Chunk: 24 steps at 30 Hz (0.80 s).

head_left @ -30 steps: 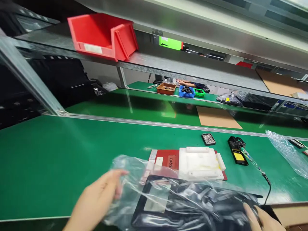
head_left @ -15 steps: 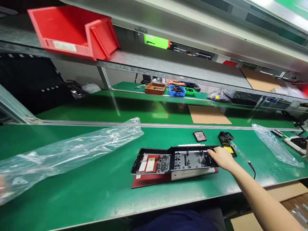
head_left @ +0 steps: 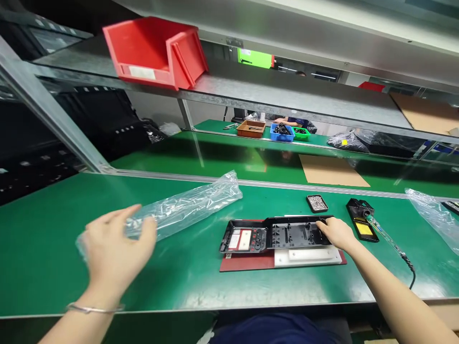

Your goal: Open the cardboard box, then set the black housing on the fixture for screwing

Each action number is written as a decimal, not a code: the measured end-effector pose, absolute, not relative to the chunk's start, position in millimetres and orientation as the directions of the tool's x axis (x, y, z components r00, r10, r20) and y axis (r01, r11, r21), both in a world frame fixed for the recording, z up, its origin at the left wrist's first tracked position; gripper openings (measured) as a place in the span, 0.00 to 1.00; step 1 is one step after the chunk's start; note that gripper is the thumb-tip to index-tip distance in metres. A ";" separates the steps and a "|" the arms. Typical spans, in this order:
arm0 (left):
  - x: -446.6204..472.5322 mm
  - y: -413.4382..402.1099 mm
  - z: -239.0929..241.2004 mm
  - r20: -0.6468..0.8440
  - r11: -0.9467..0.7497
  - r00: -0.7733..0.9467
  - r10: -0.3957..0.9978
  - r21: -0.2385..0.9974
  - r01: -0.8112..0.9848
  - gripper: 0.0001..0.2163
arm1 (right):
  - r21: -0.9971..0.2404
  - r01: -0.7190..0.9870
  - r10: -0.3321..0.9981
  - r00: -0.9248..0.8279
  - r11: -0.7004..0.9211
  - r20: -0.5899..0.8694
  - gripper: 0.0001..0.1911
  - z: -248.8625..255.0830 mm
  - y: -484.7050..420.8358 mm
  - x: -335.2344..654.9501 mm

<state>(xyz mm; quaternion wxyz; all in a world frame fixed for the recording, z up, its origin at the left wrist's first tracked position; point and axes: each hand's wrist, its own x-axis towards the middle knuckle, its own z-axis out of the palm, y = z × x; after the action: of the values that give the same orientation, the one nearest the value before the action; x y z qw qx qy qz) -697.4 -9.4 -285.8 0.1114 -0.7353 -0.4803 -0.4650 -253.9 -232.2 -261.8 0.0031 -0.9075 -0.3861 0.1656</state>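
My right hand grips the right end of a long black plastic housing, its thumb on the inner side. The housing tilts above a dark red board that carries white blocks. Over at the left, my left hand is raised with thumb and fingers apart, holding nothing. Behind that hand a clear plastic bag lies stretched along the green bench, partly covered by the fingers.
A small black tray of metal bits sits behind the housing. Right of it is a soldering iron in its black stand. Another clear bag lies far right. A red bin stands on the shelf above.
My left hand has come into view and is off the bag, which now lies shorter on the bench. The housing has shifted slightly over the board in my right hand. The view has turned left.
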 end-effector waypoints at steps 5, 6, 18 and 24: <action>-587.1 -79.8 -276.9 0.824 -0.900 0.474 0.309 0.093 0.425 0.07 | -0.176 0.689 0.705 0.641 -0.703 -0.304 0.23 -268.7 -233.9 -253.3; -568.3 -92.7 -278.3 0.804 -0.941 0.540 0.249 0.068 0.332 0.06 | -0.187 0.689 0.709 0.638 -0.700 -0.301 0.23 -269.9 -235.3 -254.0; -458.2 -143.5 -312.2 0.601 -0.995 0.798 -0.045 -0.097 0.016 0.18 | -0.398 0.577 0.662 0.741 -0.713 -0.112 0.26 -259.9 -240.7 -198.8; -453.6 -132.6 -341.2 0.623 -0.968 0.762 -0.178 -0.248 -0.024 0.22 | -0.278 0.730 0.766 0.642 -0.625 -0.035 0.11 -262.4 -174.6 -174.6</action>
<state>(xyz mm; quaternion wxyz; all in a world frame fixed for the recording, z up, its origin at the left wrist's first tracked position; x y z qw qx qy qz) -453.6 -132.6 -341.2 0.1132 -0.9318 0.0543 -0.3407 -174.6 -174.6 -262.4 0.1197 -0.8982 -0.4163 0.0752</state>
